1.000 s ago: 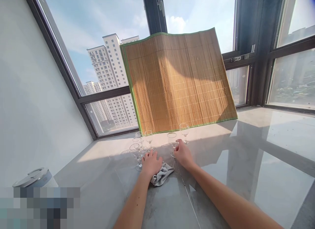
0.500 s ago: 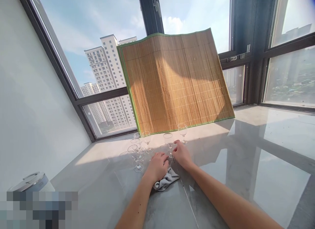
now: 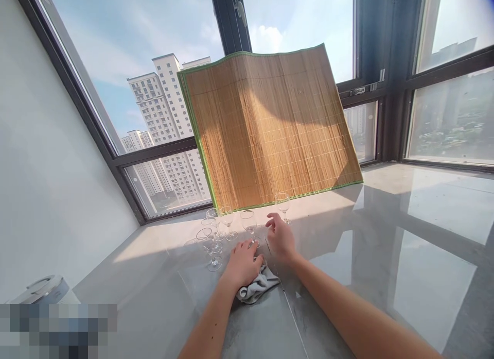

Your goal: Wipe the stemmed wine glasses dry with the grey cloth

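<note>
Our right hand (image 3: 280, 239) has released the wine glass (image 3: 249, 222), fingers loosely spread just right of it, while our left hand (image 3: 242, 262), fingers flat over the cloth (image 3: 258, 288), touches its foot.

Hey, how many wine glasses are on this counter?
5 for sure: the rightmost glass by the bamboo mat, the middle glass beyond the left hand, two back glasses further left, the front glass. A faint rim beside it may be a sixth.
</note>
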`<state>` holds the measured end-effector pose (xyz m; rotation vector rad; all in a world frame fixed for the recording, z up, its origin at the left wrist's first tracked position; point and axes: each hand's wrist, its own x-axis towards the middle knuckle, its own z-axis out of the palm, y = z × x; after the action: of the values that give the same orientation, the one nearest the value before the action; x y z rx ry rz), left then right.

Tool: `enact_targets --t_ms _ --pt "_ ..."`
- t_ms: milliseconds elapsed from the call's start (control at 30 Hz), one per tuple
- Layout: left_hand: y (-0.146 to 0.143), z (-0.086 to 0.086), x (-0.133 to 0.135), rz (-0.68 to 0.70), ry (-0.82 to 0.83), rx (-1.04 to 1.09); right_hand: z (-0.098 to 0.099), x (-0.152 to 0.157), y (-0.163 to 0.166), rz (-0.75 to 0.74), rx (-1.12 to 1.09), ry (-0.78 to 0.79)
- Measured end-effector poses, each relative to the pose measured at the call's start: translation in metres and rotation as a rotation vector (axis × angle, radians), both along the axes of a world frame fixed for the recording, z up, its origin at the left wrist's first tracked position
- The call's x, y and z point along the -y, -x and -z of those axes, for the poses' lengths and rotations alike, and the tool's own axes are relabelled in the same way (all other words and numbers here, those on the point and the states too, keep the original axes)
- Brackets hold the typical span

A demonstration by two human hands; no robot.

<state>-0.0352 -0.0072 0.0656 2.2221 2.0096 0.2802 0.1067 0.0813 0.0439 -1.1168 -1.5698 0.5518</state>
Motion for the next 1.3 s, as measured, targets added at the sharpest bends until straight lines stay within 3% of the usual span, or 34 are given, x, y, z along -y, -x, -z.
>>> enact_targets --t_ms 133,233,300,433,533,733,833,1033,1167,1300 --pt "-0.002 0.001 0.001 -0.047 -0.024 -0.066 -0.014 -0.003 -0.015 0.374 -0.083 -0.182" --pt "-0.003 0.005 0.001 -0.160 -0.056 -0.104 -0.012 -0.014 -0.027 0.503 -0.121 -0.128" --pt "-0.002 0.007 0.001 -0.265 -0.066 -0.123 -0.006 -0.024 -0.032 0.445 -0.106 0.005" --pt "0.001 0.010 -0.001 -0.413 -0.064 -0.140 0.009 -0.036 -0.034 0.191 -0.089 0.286" --pt "0.005 0.012 -0.003 -0.445 -0.054 -0.134 0.014 -0.039 -0.031 0.098 -0.050 0.326" --pt "0.003 0.007 0.001 -0.465 -0.130 -0.136 0.012 -0.037 -0.028 0.076 -0.017 0.342" --pt "-0.006 -0.001 0.008 -0.353 -0.202 -0.132 0.011 -0.036 -0.027 0.051 -0.038 0.350" --pt "-0.024 -0.002 0.018 0.161 -0.096 0.168 0.014 -0.034 -0.018 -0.031 -0.110 0.334" --pt "-0.030 -0.002 0.021 0.290 -0.119 0.270 0.021 -0.034 -0.009 -0.111 -0.144 0.317" --pt "-0.023 -0.014 0.019 0.255 -0.375 0.366 0.021 -0.027 0.001 -0.230 -0.201 0.327"
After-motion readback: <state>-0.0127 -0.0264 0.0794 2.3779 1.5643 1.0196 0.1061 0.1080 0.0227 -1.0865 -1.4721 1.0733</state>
